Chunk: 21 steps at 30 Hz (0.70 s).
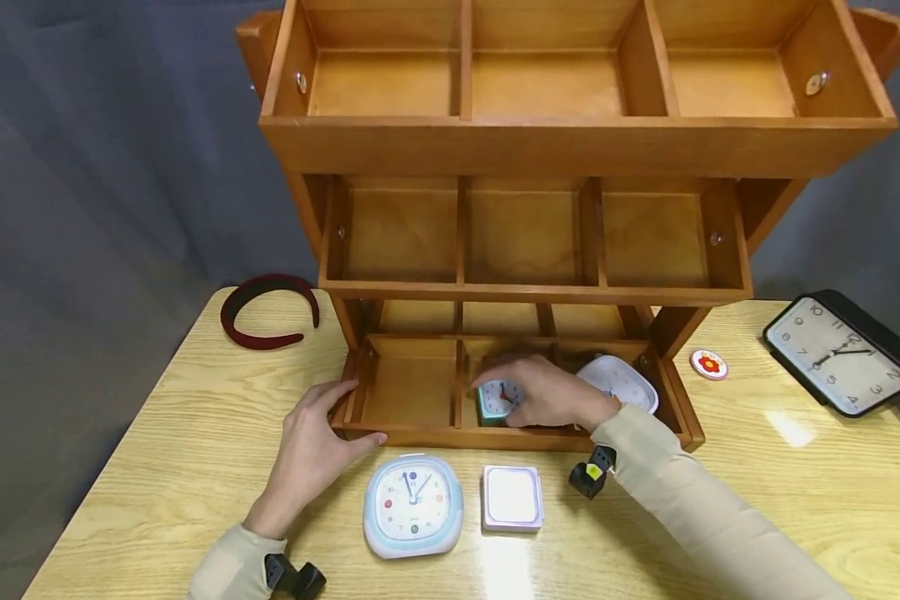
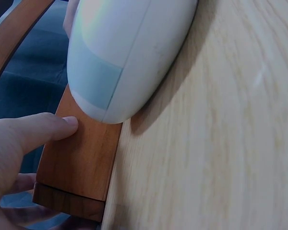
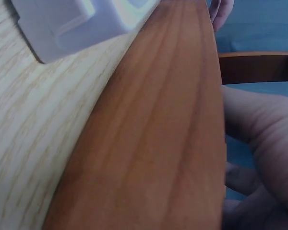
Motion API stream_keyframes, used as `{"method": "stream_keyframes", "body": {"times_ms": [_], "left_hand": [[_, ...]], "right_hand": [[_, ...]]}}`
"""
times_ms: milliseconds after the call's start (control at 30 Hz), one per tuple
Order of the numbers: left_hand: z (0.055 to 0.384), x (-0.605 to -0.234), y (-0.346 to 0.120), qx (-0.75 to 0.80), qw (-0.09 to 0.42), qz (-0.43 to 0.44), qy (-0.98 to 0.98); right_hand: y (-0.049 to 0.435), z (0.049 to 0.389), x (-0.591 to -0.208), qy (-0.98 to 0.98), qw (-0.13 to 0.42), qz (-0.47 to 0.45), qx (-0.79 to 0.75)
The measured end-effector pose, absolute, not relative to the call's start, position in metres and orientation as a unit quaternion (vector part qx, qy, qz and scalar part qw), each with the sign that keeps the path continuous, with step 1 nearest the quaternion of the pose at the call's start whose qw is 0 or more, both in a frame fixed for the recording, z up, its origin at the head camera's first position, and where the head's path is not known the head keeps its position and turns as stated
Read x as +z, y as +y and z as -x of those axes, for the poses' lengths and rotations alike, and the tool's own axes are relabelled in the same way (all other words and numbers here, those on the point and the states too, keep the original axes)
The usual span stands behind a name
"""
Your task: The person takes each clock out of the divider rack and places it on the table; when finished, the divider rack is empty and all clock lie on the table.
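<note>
In the head view my right hand [image 1: 546,390] reaches into the middle compartment of the bottom drawer [image 1: 420,437] and grips a small teal alarm clock [image 1: 499,395], its dial facing up. My left hand [image 1: 315,437] holds the drawer's front left corner. In the left wrist view, the thumb [image 2: 62,128] lies on the front panel [image 2: 81,158] and the other fingers are round the end. A white-and-grey clock [image 1: 619,382] sits in the right compartment, partly behind my right wrist. The right wrist view shows part of my right hand [image 3: 266,129] behind the drawer front; the clock is hidden there.
A light blue alarm clock [image 1: 413,505] and a pale lilac square clock [image 1: 512,498] lie before the drawer. Two pulled-out drawers, upper [image 1: 570,146] and middle [image 1: 532,292], overhang it. Around stand a dark red headband [image 1: 258,341], a flower badge [image 1: 708,364] and a black clock [image 1: 838,354].
</note>
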<state>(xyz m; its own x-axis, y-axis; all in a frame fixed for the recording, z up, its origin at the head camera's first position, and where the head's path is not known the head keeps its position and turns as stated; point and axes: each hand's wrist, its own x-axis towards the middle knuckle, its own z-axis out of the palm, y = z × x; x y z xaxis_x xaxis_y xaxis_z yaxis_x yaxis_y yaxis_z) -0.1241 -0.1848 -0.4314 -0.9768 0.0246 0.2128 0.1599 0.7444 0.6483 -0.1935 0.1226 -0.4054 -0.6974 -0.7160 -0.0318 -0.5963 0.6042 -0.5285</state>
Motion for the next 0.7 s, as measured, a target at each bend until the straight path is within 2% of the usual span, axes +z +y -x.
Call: {"method": "stream_keyframes", "body": {"times_ms": [167,700], "left_hand": [[0.124,-0.432,-0.185,-0.353,0.092,0.049,-0.93],[0.124,-0.433,-0.184,-0.346,0.096,0.049,-0.932]], "right_hand": [[0.124,0.194,-0.402,0.888,0.096,0.377,-0.245],[0.126,0.192,-0.386,0.898,0.076,0.359,-0.242]]}}
